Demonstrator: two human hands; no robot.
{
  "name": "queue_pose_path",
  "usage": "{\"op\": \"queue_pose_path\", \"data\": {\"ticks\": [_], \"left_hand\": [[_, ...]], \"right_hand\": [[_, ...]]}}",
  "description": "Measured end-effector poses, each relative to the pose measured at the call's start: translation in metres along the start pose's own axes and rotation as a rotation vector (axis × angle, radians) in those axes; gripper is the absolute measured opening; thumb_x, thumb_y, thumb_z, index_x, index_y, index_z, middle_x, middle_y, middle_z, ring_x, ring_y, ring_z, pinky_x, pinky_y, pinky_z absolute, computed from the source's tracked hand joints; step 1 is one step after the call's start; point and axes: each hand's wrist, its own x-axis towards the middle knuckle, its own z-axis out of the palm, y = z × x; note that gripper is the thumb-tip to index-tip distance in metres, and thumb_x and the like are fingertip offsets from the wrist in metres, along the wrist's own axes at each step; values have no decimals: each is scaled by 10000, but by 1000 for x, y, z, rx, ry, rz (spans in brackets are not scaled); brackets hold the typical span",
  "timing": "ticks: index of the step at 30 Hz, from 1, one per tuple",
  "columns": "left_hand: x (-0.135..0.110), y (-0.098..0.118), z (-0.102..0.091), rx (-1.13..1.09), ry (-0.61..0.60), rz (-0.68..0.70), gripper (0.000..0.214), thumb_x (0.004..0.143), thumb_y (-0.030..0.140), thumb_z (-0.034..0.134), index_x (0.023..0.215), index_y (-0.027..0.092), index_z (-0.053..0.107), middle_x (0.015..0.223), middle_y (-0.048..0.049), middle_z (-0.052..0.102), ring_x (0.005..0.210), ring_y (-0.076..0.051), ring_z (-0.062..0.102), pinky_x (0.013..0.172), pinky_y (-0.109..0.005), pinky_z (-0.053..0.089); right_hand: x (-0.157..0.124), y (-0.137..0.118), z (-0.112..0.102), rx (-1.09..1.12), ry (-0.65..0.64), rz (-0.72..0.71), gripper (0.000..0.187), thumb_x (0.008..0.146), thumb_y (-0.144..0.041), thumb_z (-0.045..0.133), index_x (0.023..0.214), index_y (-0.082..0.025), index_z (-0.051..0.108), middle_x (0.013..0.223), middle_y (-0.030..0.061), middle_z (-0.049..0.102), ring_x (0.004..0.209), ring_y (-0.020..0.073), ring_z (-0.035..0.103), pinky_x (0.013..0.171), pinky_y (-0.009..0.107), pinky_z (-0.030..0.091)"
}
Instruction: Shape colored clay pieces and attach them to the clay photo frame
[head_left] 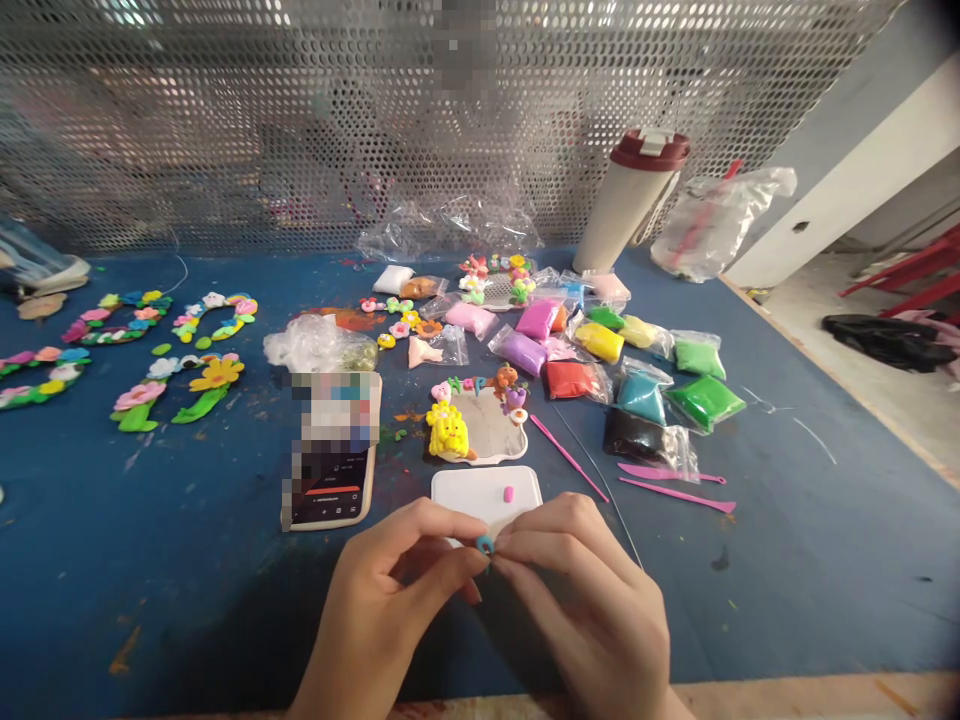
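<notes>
Head view shows my left hand [382, 610] and right hand [592, 600] meeting low in the frame, above the blue counter [150, 590]. The fingers [457, 530] of both hands are nearly closed, pinching a small blue clay curl [485, 544] between them, just in front of a white board [465, 495]. A pink clay bead [508, 493] sits alone on that board.

Counting clock directions from my hands, a cream plaque [487, 430] lies at 12 o'clock. A yellow clay figure [448, 435] fills its left end, and small figures and letters line its top edge. Its middle is bare, so I judge that piece partly decorated. Flowered clay arches [176, 390] at 10 o'clock look finished to me.

At 1 o'clock lie bags of clay, including a green bag [705, 397] and a red bag [570, 380], though I can't tell how much remains in them. Pink modelling tools [671, 494] rest at 2 o'clock. A phone [330, 495] at 10 o'clock has a pixelated screen, and I can read no brand on the bags. The plaque's letters are too small to read with confidence.
</notes>
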Motion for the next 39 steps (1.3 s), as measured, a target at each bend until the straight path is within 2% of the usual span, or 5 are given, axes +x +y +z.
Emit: {"op": "queue_pose_path", "data": {"ticks": [11, 19, 25, 33, 39], "left_hand": [[-1, -1, 0, 42, 67, 133, 191, 777, 122, 691, 851, 287, 751, 659, 84, 666, 524, -55, 638, 542, -85, 503], [-1, -4, 1, 105, 97, 244, 220, 789, 126, 697, 901, 312, 731, 720, 101, 650, 544, -34, 628, 556, -69, 503], [0, -4, 1, 156, 106, 292, 259, 789, 99, 692, 929, 314, 722, 742, 107, 659, 558, -20, 623, 576, -44, 502], [-4, -5, 4, 83, 117, 203, 413, 787, 85, 667, 1085, 371, 648, 727, 141, 719, 539, -35, 660, 559, -66, 545], [-4, -4, 2, 91, 144, 217, 365, 775, 72, 662, 1026, 336, 670, 713, 136, 723, 532, -30, 664, 561, -53, 545]], "right_hand": [[0, -2, 1, 20, -8, 2, 220, 812, 3, 576, 910, -174, 661, 761, 35, 684, 675, 148, 602, 611, 306, 482], [0, -1, 0, 50, -47, -29, 251, 795, 36, 548, 926, -145, 661, 800, 48, 685, 706, 148, 602, 638, 316, 468], [-6, 1, 0, 48, 31, 115, 246, 830, -14, 556, 1011, -171, 616, 842, 29, 655, 773, 130, 610, 667, 257, 506], [-2, 5, 1, -17, -69, 21, 273, 864, -39, 564, 1084, -178, 648, 961, 54, 669, 852, 134, 632, 719, 236, 523], [-3, 4, 2, -54, -104, -15, 256, 852, -28, 560, 1047, -160, 660, 996, 80, 664, 877, 165, 622, 729, 281, 527]]}}
